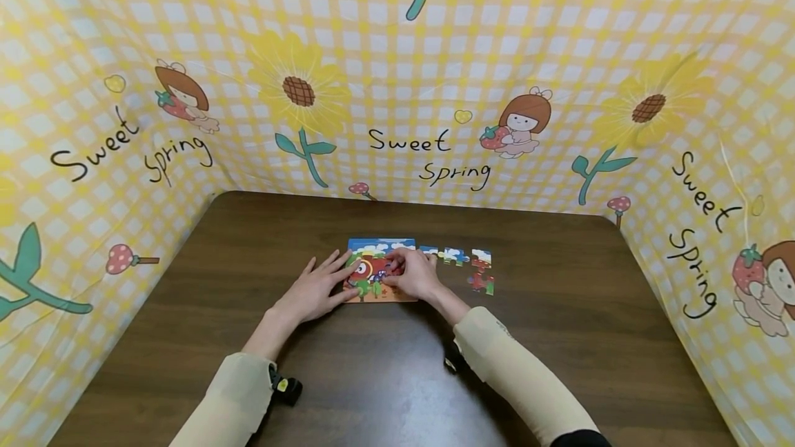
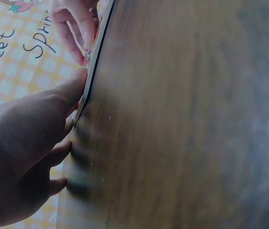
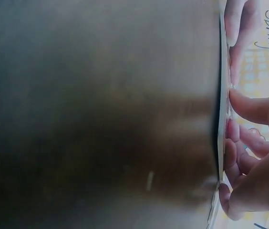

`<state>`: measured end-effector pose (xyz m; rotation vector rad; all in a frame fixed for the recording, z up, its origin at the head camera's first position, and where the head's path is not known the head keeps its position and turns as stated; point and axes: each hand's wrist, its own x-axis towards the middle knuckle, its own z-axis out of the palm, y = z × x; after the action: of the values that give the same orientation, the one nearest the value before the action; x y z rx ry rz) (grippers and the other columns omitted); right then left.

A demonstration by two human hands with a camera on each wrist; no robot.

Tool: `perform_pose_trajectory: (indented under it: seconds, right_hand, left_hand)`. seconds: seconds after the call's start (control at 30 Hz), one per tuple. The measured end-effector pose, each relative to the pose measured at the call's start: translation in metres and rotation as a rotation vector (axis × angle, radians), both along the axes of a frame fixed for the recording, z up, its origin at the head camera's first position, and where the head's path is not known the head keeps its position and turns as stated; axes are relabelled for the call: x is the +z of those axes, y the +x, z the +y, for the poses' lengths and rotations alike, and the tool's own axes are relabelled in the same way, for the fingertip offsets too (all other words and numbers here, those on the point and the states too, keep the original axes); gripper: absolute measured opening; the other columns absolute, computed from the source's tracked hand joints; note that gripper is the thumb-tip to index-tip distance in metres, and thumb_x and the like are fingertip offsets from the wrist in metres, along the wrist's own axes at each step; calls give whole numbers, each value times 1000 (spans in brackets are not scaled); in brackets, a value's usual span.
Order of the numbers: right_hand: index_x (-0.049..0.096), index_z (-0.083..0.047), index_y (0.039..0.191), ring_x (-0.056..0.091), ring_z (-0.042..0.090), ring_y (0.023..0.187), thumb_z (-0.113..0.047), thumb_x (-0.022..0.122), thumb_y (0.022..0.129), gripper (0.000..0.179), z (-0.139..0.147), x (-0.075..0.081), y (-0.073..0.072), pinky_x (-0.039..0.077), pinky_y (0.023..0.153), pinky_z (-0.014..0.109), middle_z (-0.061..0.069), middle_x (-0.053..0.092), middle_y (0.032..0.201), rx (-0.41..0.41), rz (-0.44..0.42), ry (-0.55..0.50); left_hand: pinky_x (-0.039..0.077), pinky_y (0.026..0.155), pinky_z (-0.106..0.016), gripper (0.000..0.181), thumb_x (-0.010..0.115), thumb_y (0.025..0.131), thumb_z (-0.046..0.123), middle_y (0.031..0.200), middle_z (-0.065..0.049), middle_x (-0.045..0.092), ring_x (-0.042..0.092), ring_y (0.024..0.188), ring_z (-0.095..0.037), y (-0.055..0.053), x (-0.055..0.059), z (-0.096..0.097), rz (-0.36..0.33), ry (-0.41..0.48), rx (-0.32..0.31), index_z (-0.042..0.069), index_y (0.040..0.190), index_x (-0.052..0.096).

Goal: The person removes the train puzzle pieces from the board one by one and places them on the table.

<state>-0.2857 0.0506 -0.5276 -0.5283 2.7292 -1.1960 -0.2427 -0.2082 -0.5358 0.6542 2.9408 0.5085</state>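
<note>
Two sleeves [image 1: 226,395], two hands [image 1: 312,293] on one jigsaw puzzle [image 1: 371,271]

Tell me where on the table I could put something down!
The table has bare wood left of the left hand, right of the loose puzzle pieces, and between the sleeves. It's crowded at the puzzle board, where the right hand is too, and just right of it, among those pieces.

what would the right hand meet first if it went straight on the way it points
Probably the left hand: the right hand points towards it across the puzzle beneath, though exact height and depth are unclear.
</note>
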Motion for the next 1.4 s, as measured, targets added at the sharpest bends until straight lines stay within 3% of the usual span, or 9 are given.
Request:
perform_pose_trajectory:
  seconds: [0.27,0.73,1.2,1.3,1.4]
  right_hand:
    - [77,-7,126,67,15,85,-16,92,92,39,0,-4,1,27,108,60,2,74,94,7,37,-3]
    - [77,-10,128,66,23,93,-19,91,93,39,-3,-6,4,32,111,60,3,75,96,-26,91,27]
    - [79,-5,125,72,27,97,-10,87,95,31,0,-4,3,33,109,57,6,82,98,-31,102,-62]
    - [79,-5,126,74,26,94,-10,86,96,32,3,-2,3,36,114,58,7,82,99,-18,84,-78]
    - [78,-5,128,73,21,91,-10,86,96,33,8,1,5,50,109,50,8,81,101,-3,46,-103]
  left_hand:
    - [20,130,-81,69,63,110,52,181,-13,33,29,169,-43,1,1,0,3,0,-4,19,168,48]
    - [20,130,-81,68,63,110,52,181,-13,33,28,169,-42,0,-1,-1,6,-4,-5,19,168,48]
    - [19,130,-81,69,64,110,50,181,-14,33,28,169,-43,0,1,-1,7,0,-10,20,169,46]
    - [19,130,-81,69,63,110,51,181,-13,33,28,169,-43,0,0,-1,4,6,-10,20,169,46]
    - [19,130,-81,69,63,110,51,181,-13,32,27,169,-43,0,0,-1,0,13,-10,20,170,46]
